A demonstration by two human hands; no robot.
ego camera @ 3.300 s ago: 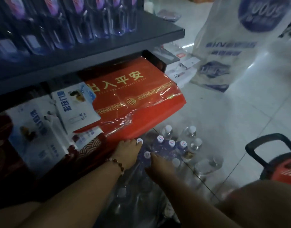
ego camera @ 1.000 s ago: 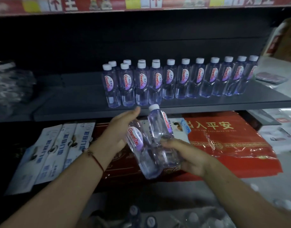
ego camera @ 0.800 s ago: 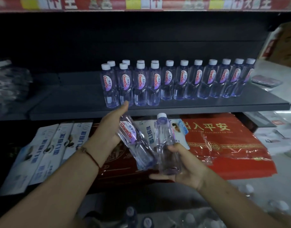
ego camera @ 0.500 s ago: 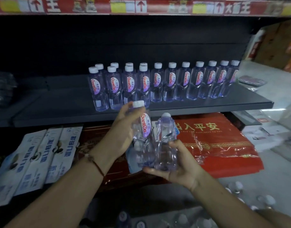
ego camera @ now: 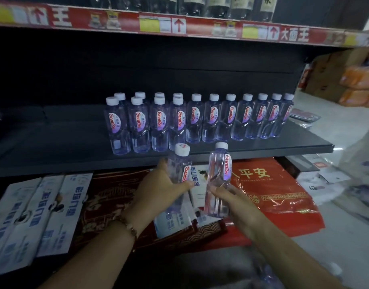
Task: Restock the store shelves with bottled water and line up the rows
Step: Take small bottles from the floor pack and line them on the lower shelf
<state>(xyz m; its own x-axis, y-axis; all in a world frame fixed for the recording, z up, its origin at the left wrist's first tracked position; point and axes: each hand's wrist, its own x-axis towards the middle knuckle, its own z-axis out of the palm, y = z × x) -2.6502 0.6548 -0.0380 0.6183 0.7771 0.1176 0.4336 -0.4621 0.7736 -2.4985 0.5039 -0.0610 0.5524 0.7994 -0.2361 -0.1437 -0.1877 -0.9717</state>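
Head view: my hands, left [ego camera: 158,184] and right [ego camera: 227,197], each grip a bottle [ego camera: 180,165] [ego camera: 219,176]; best set upright, labels forward, extending the front row [ego camera: 146,124].

Clear glossy plastic bottles [ego camera: 196,119] with white caps stand on a matt dark shelf [ego camera: 262,148]; below, a red pack [ego camera: 273,197] in shiny film.
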